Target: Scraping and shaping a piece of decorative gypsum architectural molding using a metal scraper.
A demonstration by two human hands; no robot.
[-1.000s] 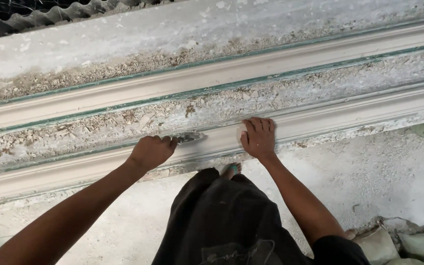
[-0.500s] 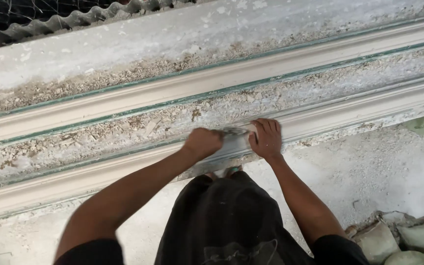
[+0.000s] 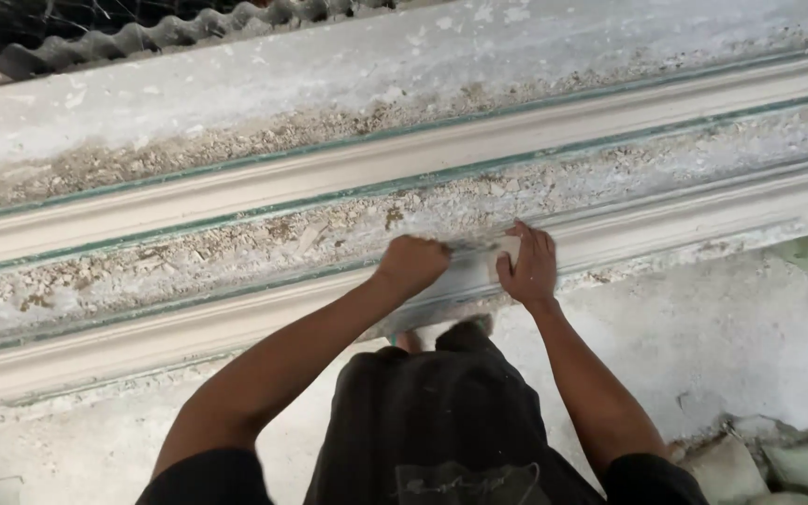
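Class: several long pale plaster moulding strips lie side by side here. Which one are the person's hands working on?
The nearest long pale plaster moulding strip, beside the grey floor. Left hand and right hand rest on it; the farther strips lie untouched.

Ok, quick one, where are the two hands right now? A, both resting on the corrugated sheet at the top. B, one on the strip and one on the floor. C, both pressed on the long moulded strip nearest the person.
C: the left hand is fisted and the right hand lies flat, both close together on the near pale moulded strip, crumbly debris just beyond them.
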